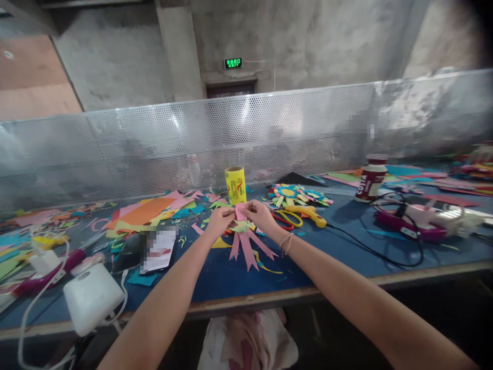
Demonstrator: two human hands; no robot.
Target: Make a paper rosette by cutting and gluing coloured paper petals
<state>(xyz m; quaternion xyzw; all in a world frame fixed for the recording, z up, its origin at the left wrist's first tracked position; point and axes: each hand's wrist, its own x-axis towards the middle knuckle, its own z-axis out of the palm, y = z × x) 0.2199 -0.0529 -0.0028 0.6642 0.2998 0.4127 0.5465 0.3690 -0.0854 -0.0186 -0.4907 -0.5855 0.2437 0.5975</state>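
Observation:
My left hand [222,222] and my right hand [259,217] meet at the middle of the table. Between their fingertips is a small pink paper strip [240,211], pinched from both sides. Just below it lies a paper rosette with a pale green and yellow middle [242,226] and forked pink paper tails [247,250]. Whether the strip is joined to the rosette cannot be made out. Scissors with yellow and red handles [291,220] lie right of my right hand, beside a yellow glue gun [316,218]. A yellow roll [235,185] stands behind my hands.
Colourful paper rosettes [288,193] lie at the back right, near a dark red bottle [370,180]. Orange paper [140,213] and scraps spread leftward. A phone [159,250], white charger [92,295] and cables crowd the left front. A perforated metal screen [154,139] borders the back.

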